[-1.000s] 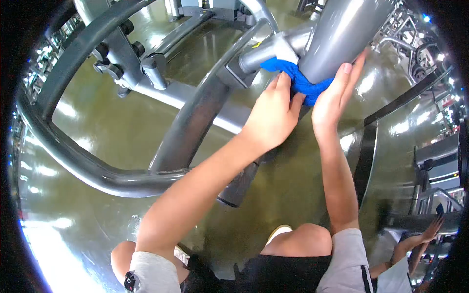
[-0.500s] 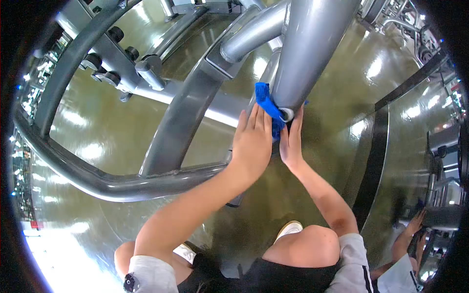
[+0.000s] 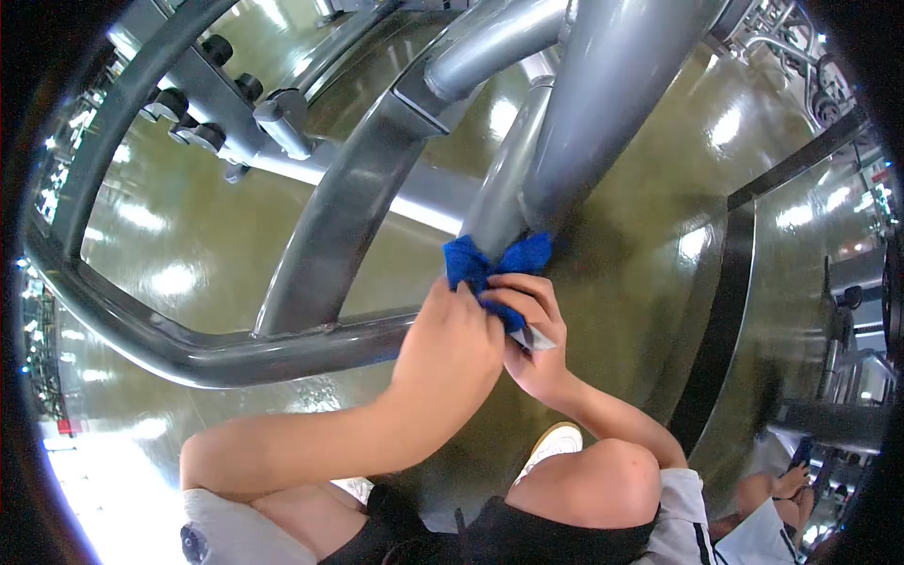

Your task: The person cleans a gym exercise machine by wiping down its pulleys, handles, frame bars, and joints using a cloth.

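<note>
A bunched blue cloth (image 3: 520,254) lies between my two hands, just below the lower end of a thick grey metal tube (image 3: 603,113). My left hand (image 3: 452,334) has its fingers bent onto the cloth's left part, back of the hand toward me. From the right, my right hand (image 3: 539,330) curls its fingers around the cloth. A small whitish piece (image 3: 535,339) sticks out by the right palm; its kind I cannot make out. Both hands are close together, and the left fingertips are partly hidden by the cloth.
A curved grey frame tube (image 3: 226,360) runs along the left, joined to a slanted post (image 3: 344,217). Black round knobs (image 3: 217,49) sit on a bar at upper left. A mirror (image 3: 800,311) with a dark bottom edge stands on the right.
Both hands have drawn back from the thick tube's end toward me, taking the blue cloth along. The fingers, stretched out before, are now bent around the cloth.
</note>
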The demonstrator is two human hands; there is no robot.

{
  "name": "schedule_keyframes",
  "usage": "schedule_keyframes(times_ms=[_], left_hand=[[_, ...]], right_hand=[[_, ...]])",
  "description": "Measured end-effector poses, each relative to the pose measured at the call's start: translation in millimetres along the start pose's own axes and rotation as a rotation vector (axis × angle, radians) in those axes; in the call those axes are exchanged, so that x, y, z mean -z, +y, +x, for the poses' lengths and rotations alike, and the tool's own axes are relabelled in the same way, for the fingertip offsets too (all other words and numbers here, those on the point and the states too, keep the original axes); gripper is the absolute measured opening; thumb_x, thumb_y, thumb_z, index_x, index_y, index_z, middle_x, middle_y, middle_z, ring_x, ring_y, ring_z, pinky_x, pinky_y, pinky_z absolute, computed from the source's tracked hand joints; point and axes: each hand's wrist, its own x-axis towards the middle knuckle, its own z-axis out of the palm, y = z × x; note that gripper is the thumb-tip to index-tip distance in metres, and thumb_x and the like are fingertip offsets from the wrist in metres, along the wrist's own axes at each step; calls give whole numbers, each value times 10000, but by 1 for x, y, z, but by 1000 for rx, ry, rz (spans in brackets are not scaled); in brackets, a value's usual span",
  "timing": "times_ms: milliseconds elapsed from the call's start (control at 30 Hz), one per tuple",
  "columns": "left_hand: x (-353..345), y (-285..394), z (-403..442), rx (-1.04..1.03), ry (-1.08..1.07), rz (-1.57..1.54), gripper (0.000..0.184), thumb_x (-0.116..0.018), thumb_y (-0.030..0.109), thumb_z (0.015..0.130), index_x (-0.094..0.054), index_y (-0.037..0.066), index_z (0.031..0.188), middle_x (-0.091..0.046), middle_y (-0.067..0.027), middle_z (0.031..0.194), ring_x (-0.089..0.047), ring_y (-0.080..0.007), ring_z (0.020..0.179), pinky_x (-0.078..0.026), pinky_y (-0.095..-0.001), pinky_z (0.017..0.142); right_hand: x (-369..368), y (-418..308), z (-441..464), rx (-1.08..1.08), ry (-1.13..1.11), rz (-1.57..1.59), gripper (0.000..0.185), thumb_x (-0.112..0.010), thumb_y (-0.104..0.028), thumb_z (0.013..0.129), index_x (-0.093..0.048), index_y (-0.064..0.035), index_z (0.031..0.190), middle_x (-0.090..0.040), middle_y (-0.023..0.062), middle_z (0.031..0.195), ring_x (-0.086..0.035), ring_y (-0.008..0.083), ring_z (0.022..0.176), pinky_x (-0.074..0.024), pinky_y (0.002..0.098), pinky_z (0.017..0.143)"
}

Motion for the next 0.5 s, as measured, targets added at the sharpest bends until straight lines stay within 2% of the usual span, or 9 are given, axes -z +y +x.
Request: schedule_keyframes(times_ms=[67, 133, 200, 267, 300, 333, 400, 433, 500], left_hand=[[4, -10, -13, 17, 35, -144, 268, -596, 168, 727, -575, -19, 918, -612, -213, 988, -591, -302, 910, -405, -415, 926], [7, -17, -16, 37, 71, -290, 340, -619, 180, 725, -560, -29, 986, -599, -220, 1049, -590, -306, 916, -416, -418, 914], [8, -28, -9, 89, 251, -402, 508, -652, 201, 720, -484, -45, 1132, -551, -233, 1148, -584, -322, 936, -433, -422, 894], [0, -35, -4, 100, 290, -356, 539, -647, 190, 724, -456, -53, 1165, -539, -243, 1158, -582, -332, 938, -440, -421, 883], [-6, -37, -2, 108, 328, -303, 570, -641, 179, 728, -427, -61, 1198, -527, -252, 1168, -580, -343, 941, -446, -420, 872], [-14, -38, -2, 109, 331, -307, 570, -641, 179, 728, -427, -61, 1198, -527, -252, 1168, -580, -343, 941, -446, -420, 872], [-27, -40, -2, 80, 311, -404, 526, -619, 149, 730, -431, -66, 1172, -528, -263, 1157, -581, -354, 937, -467, -402, 829], [-29, -40, -3, 84, 315, -406, 526, -619, 149, 730, -431, -66, 1172, -528, -263, 1157, -581, -354, 937, -467, -402, 829], [-30, -42, -4, 109, 339, -472, 316, -595, 110, 727, -525, -19, 1007, -587, -209, 1025, -589, -339, 863, -480, -396, 747]], right_hand=[[4, -1, 2, -41, -84, 44, 414, -610, 65, 573, -642, -61, 967, -561, 120, 1053, -534, 291, 989, -427, 365, 877], [3, 4, 18, 57, 70, 33, 322, -573, 37, 576, -635, -30, 885, -578, 125, 983, -556, 267, 952, -441, 352, 851], [12, 4, 43, 185, 104, -42, 317, -532, 39, 622, -618, -17, 922, -567, 141, 1024, -558, 274, 965, -438, 356, 869], [10, -3, 63, 60, 24, 23, 334, -499, 31, 677, -587, -9, 996, -535, 154, 1111, -550, 293, 997, -426, 360, 898], [10, 11, 66, 64, -134, -77, 339, -489, 15, 721, -539, 14, 1055, -483, 172, 1197, -534, 325, 1027, -412, 367, 926], [2, 23, 66, 35, -226, -138, 335, -520, -26, 731, -520, 24, 1062, -456, 177, 1238, -502, 356, 1058, -398, 398, 946], [-8, 24, 61, 234, -229, -382, 350, -551, -56, 729, -514, 17, 1069, -442, 183, 1260, -467, 394, 1077, -385, 430, 954], [-10, 27, 54, 171, -255, -367, 373, -587, -114, 719, -527, -9, 1072, -441, 174, 1269, -428, 413, 1093, -360, 457, 958], [-14, 24, 42, 179, -247, -410, 398, -596, -138, 718, -527, -11, 1088, -438, 173, 1277, -418, 413, 1089, -342, 471, 963]])
